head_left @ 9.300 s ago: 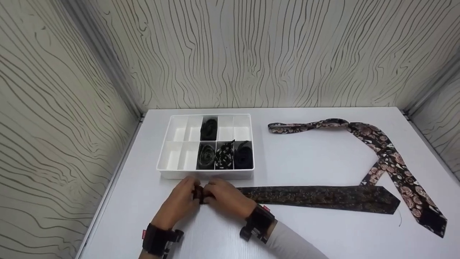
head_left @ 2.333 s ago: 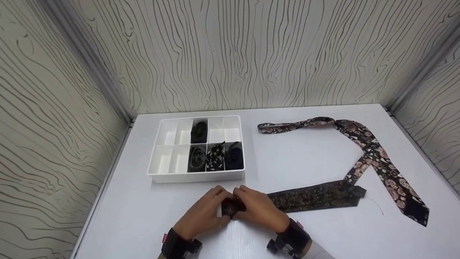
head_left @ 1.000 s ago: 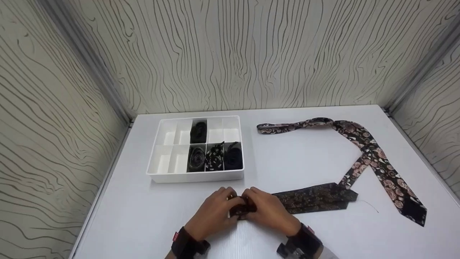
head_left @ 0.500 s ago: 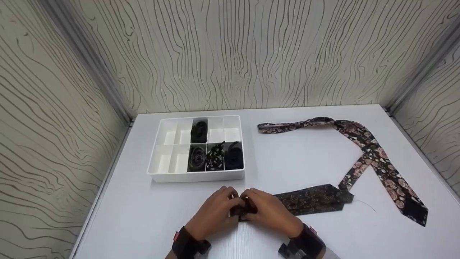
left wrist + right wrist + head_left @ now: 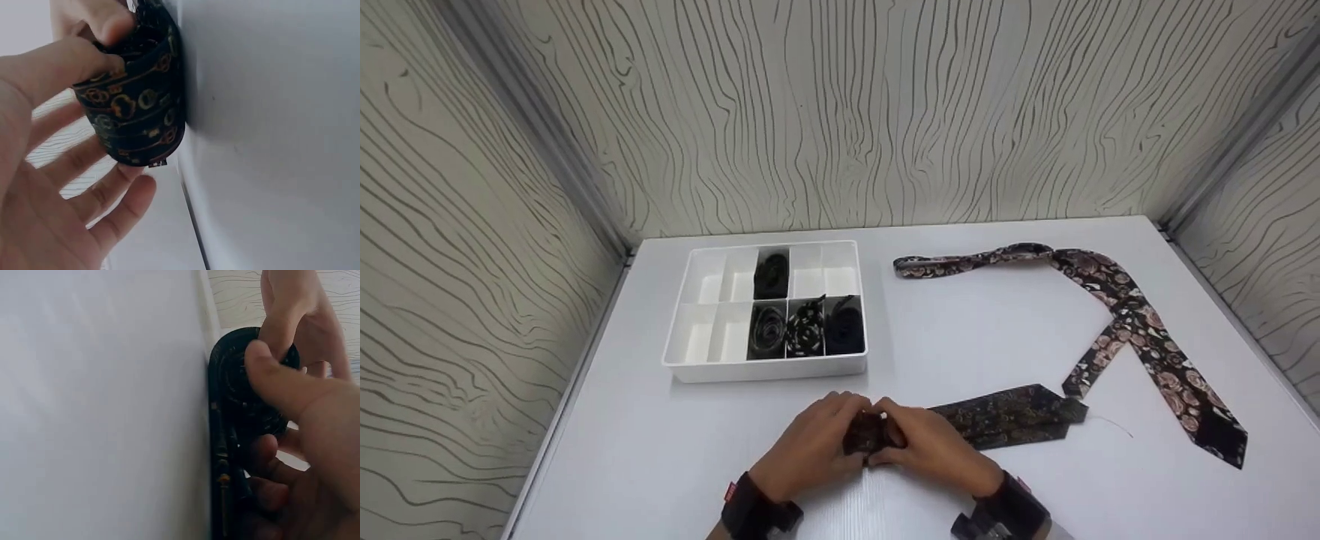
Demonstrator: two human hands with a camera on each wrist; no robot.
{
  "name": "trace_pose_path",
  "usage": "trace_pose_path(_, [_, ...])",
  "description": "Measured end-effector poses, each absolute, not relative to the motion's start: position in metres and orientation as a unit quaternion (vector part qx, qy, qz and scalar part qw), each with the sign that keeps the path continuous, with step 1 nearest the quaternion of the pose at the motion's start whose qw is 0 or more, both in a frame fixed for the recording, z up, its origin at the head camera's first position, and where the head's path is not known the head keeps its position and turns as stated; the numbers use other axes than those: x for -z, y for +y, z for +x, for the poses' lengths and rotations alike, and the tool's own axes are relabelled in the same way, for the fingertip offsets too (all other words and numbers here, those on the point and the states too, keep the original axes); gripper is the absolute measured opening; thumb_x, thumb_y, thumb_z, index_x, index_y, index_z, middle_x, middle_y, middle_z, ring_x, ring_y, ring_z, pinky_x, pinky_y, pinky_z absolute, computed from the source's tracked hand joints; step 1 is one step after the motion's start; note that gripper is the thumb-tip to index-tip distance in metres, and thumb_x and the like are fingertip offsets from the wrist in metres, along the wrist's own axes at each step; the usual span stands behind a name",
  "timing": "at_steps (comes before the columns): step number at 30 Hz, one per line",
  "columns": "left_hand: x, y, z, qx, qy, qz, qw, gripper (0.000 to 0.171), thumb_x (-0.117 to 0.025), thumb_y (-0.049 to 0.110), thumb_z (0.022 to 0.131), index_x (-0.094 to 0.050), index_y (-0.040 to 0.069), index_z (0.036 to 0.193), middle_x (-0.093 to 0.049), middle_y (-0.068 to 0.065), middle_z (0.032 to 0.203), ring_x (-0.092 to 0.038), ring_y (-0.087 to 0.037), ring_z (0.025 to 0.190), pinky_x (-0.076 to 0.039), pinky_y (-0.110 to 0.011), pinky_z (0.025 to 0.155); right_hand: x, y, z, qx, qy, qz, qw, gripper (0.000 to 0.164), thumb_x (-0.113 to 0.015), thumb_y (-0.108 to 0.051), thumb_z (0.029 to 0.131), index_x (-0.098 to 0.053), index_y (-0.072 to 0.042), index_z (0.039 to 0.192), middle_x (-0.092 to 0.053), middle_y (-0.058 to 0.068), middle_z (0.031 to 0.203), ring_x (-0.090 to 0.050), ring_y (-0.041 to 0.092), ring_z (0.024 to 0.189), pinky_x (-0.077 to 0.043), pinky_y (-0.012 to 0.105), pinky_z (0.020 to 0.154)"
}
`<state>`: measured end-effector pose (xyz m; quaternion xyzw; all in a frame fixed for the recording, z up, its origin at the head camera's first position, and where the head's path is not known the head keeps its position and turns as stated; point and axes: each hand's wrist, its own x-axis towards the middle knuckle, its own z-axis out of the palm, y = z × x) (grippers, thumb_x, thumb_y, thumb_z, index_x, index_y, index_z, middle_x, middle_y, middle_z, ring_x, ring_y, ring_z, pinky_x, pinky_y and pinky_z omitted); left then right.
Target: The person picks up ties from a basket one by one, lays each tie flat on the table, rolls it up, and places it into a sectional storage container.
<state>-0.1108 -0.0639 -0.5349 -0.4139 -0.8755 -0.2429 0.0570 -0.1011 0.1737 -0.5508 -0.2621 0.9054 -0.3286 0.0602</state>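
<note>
A dark patterned necktie (image 5: 1005, 416) lies partly rolled up, its roll (image 5: 864, 435) standing on edge on the white table. My left hand (image 5: 814, 446) holds the roll's left side, thumb at its near face and fingers round the far side. From the right, my right hand (image 5: 937, 450) pinches the same roll between thumb and fingers. In the left wrist view the roll (image 5: 132, 121) shows small ring-like motifs. Its spiral (image 5: 233, 379) faces the right wrist camera, partly behind my thumb. The flat, pointed tail runs out to the right from under my right hand.
Behind the hands stands a white divided box (image 5: 769, 370) with several rolled neckties (image 5: 767, 331) in its compartments. A floral necktie (image 5: 1155, 330) lies loosely bent at the right, its narrow end near the dark tail. A loose thread (image 5: 1114, 425) trails there. Patterned walls (image 5: 847, 112) enclose the table.
Over these seconds the roll has grown thicker and the tie's flat tail shorter, its tip drawn leftward. Both hands have shifted right and nearer since the earliest frame. The box's contents are unchanged.
</note>
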Motion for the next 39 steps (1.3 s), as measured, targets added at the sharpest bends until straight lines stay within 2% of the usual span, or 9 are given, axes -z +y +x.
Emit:
trace_pose_path(6, [0.536,-0.061,-0.111,0.242,-0.867,-0.427,0.086,0.03,-0.09,0.032,0.084,-0.076,0.024,0.108,-0.064,0.004,0.106,-0.058,-0.012,0.093,-0.051,-0.025,0.082,0.545,0.177,-0.104,0.369,0.888,-0.252,0.103,0.049,-0.087,-0.044,0.085,-0.063,-0.031,0.126,-0.064,-0.01,0.092,-0.055,0.002,0.077,-0.046,0.022,0.068])
trace_pose_path(11, [0.535,-0.058,-0.109,0.234,-0.87,-0.422,0.102,0.031,-0.09,0.032,0.083,-0.078,0.025,0.111,-0.063,0.006,0.105,-0.056,-0.01,0.09,-0.049,-0.022,0.079,0.545,0.18,-0.105,0.352,0.899,-0.247,0.087,0.042,-0.088,-0.046,0.084,-0.066,-0.029,0.115,-0.062,-0.012,0.088,-0.054,0.002,0.077,-0.046,0.023,0.069])
trace_pose_path(16, [0.535,-0.056,-0.107,0.237,-0.87,-0.421,0.099,0.03,-0.089,0.036,0.085,-0.079,0.025,0.112,-0.063,0.008,0.104,-0.055,-0.009,0.087,-0.047,-0.02,0.076,0.543,0.184,-0.105,0.353,0.898,-0.243,0.1,0.047,-0.088,-0.048,0.083,-0.065,-0.028,0.118,-0.059,-0.012,0.085,-0.053,0.002,0.076,-0.045,0.023,0.069])
trace_pose_path(21, [0.534,-0.055,-0.107,0.229,-0.875,-0.417,0.091,0.037,-0.089,0.032,0.084,-0.075,0.024,0.117,-0.063,0.007,0.107,-0.056,-0.01,0.089,-0.049,-0.021,0.077,0.543,0.186,-0.106,0.341,0.901,-0.246,0.106,0.043,-0.089,-0.045,0.083,-0.06,-0.024,0.108,-0.056,-0.01,0.084,-0.051,0.002,0.077,-0.044,0.023,0.067])
trace_pose_path(27, [0.533,-0.054,-0.108,0.207,-0.876,-0.419,0.12,0.029,-0.092,0.034,0.079,-0.077,0.026,0.103,-0.062,0.006,0.101,-0.055,-0.011,0.088,-0.047,-0.025,0.077,0.543,0.187,-0.105,0.338,0.9,-0.254,0.112,0.049,-0.09,-0.044,0.081,-0.063,-0.03,0.118,-0.058,-0.011,0.088,-0.055,0.003,0.082,-0.046,0.024,0.071])
trace_pose_path(31, [0.533,-0.053,-0.107,0.204,-0.876,-0.419,0.126,0.031,-0.091,0.031,0.076,-0.078,0.026,0.104,-0.062,0.006,0.103,-0.054,-0.012,0.089,-0.048,-0.026,0.077,0.544,0.186,-0.104,0.325,0.904,-0.26,0.095,0.044,-0.09,-0.041,0.081,-0.062,-0.029,0.113,-0.059,-0.01,0.087,-0.056,0.003,0.083,-0.047,0.024,0.071])
trace_pose_path(36, [0.534,-0.051,-0.106,0.205,-0.878,-0.418,0.114,0.031,-0.091,0.033,0.077,-0.08,0.027,0.106,-0.062,0.007,0.101,-0.053,-0.011,0.087,-0.046,-0.023,0.075,0.544,0.185,-0.103,0.304,0.91,-0.27,0.078,0.053,-0.09,-0.046,0.081,-0.063,-0.03,0.124,-0.061,-0.016,0.094,-0.058,0.002,0.086,-0.05,0.025,0.076])
trace_pose_path(39, [0.535,-0.051,-0.104,0.2,-0.88,-0.416,0.112,0.038,-0.09,0.034,0.078,-0.076,0.027,0.113,-0.063,0.007,0.104,-0.054,-0.011,0.089,-0.046,-0.023,0.076,0.543,0.185,-0.103,0.292,0.913,-0.275,0.068,0.048,-0.089,-0.044,0.082,-0.064,-0.028,0.12,-0.063,-0.015,0.095,-0.059,0.003,0.085,-0.05,0.025,0.075])
